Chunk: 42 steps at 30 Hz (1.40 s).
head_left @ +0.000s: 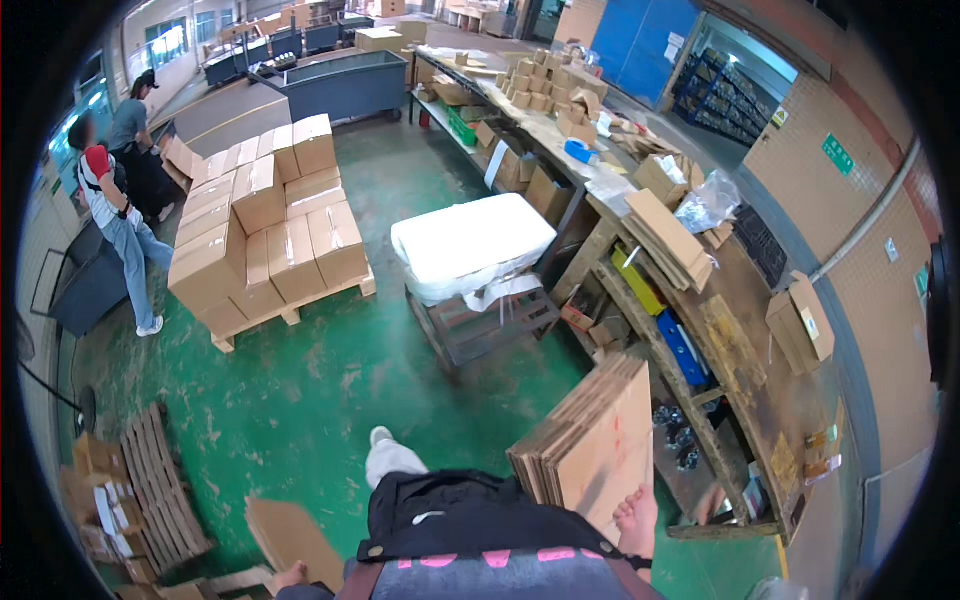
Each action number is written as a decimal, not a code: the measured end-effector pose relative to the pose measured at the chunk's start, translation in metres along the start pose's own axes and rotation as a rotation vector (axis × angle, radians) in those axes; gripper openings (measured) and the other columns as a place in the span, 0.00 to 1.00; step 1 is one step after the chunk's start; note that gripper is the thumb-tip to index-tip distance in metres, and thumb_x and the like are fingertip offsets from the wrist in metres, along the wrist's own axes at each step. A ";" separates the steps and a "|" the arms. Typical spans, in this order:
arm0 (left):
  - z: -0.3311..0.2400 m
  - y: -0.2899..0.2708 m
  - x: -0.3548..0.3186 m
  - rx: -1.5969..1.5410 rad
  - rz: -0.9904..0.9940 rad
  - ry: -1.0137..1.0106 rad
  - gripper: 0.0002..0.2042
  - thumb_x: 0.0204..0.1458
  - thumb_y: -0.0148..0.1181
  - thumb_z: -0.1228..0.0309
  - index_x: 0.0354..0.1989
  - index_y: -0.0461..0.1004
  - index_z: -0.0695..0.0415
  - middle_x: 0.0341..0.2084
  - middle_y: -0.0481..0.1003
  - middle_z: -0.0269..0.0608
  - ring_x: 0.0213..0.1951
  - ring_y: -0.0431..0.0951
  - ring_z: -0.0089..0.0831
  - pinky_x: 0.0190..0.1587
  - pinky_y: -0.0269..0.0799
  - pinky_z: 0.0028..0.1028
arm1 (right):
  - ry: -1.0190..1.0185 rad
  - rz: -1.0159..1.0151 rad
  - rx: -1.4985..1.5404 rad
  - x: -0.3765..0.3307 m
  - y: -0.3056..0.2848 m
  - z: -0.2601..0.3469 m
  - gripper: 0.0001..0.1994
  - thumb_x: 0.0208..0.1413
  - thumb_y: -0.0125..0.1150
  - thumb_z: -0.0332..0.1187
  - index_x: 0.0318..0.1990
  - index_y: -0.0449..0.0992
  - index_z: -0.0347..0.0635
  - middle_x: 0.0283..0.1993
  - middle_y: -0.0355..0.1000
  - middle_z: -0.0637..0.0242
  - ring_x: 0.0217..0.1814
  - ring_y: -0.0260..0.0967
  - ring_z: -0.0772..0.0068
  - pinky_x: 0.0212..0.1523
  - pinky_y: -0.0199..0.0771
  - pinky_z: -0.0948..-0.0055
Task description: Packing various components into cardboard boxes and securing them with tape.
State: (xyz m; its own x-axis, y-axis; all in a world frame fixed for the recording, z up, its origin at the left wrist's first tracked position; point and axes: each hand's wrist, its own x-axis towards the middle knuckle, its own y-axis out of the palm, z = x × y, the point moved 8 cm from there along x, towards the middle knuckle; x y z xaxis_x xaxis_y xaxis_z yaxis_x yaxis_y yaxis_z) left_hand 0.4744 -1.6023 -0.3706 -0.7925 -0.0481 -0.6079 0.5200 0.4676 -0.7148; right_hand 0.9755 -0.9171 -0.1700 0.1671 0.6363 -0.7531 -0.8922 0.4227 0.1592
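My right hand [637, 517] is closed on the near edge of a thick stack of flattened cardboard boxes [605, 440], held upright on edge at my right side. My left hand [290, 577], low in the view, is closed on a flat cardboard piece [290, 538] hanging at my left. Only part of that hand shows. Between them is my dark jacket, and one of my shoes [380, 434] shows on the green floor.
Ahead stands a cart [480, 325] bearing a white wrapped bundle [470, 240]. A pallet of closed cartons [270, 240] is at left, with two people [120, 190] beyond. A cluttered workbench [740, 370] runs along the right. Wooden pallets [165, 490] lie at lower left.
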 end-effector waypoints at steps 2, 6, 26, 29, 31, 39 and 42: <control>-0.065 -0.044 0.056 -0.164 -0.373 -0.033 0.21 0.28 0.68 0.68 0.31 0.74 0.69 0.29 0.79 0.50 0.33 0.80 0.36 0.35 0.77 0.36 | -0.022 -0.019 -0.002 -0.009 0.069 -0.022 0.16 0.58 0.50 0.44 0.21 0.57 0.55 0.10 0.47 0.78 0.07 0.40 0.80 0.08 0.40 0.78; -0.281 -0.091 0.167 -0.597 -0.156 0.103 0.25 0.32 0.70 0.70 0.39 0.69 0.71 0.25 0.78 0.47 0.26 0.79 0.34 0.27 0.76 0.33 | -0.023 0.051 -0.021 -0.024 0.200 -0.020 0.15 0.57 0.50 0.42 0.20 0.58 0.55 0.10 0.46 0.78 0.07 0.40 0.80 0.08 0.41 0.78; -1.081 -0.184 0.373 -0.690 0.328 0.596 0.24 0.48 0.67 0.62 0.47 0.71 0.66 0.39 0.75 0.44 0.39 0.76 0.31 0.42 0.74 0.31 | 0.045 0.005 0.408 0.095 0.646 -0.015 0.17 0.59 0.49 0.44 0.18 0.57 0.56 0.11 0.47 0.79 0.09 0.43 0.81 0.10 0.45 0.79; -1.168 -0.171 0.392 -0.650 0.418 0.629 0.24 0.49 0.67 0.62 0.50 0.69 0.65 0.40 0.75 0.44 0.39 0.77 0.33 0.42 0.75 0.32 | 0.001 0.018 0.507 0.093 0.655 -0.037 0.17 0.60 0.49 0.45 0.20 0.60 0.55 0.12 0.49 0.78 0.10 0.45 0.80 0.12 0.48 0.76; -1.231 -0.148 0.406 -0.625 0.510 0.627 0.24 0.49 0.66 0.63 0.50 0.68 0.65 0.41 0.75 0.44 0.39 0.77 0.34 0.42 0.76 0.33 | -0.036 -0.059 0.550 0.091 0.658 -0.048 0.17 0.61 0.49 0.45 0.20 0.59 0.55 0.12 0.48 0.78 0.10 0.45 0.80 0.12 0.48 0.76; -1.458 -0.018 0.420 -0.396 0.851 0.706 0.22 0.53 0.62 0.66 0.52 0.67 0.66 0.43 0.74 0.46 0.41 0.78 0.35 0.43 0.76 0.33 | -0.259 -0.387 0.560 0.105 0.720 -0.008 0.15 0.61 0.49 0.40 0.22 0.58 0.53 0.13 0.47 0.78 0.10 0.43 0.82 0.11 0.45 0.79; -1.514 0.023 0.430 -0.273 0.907 0.673 0.21 0.52 0.63 0.68 0.51 0.67 0.66 0.42 0.75 0.46 0.40 0.78 0.34 0.42 0.77 0.34 | -0.291 -0.446 0.530 0.122 0.754 0.009 0.16 0.59 0.52 0.42 0.22 0.58 0.54 0.12 0.47 0.79 0.10 0.44 0.83 0.09 0.45 0.80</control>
State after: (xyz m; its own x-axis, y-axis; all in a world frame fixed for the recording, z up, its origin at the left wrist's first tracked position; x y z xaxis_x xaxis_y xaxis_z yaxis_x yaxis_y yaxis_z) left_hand -0.3369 -0.2763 -0.1256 -0.2161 0.8427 -0.4931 0.9625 0.2686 0.0373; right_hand 0.3275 -0.5146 -0.1362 0.6354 0.4455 -0.6307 -0.4047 0.8877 0.2194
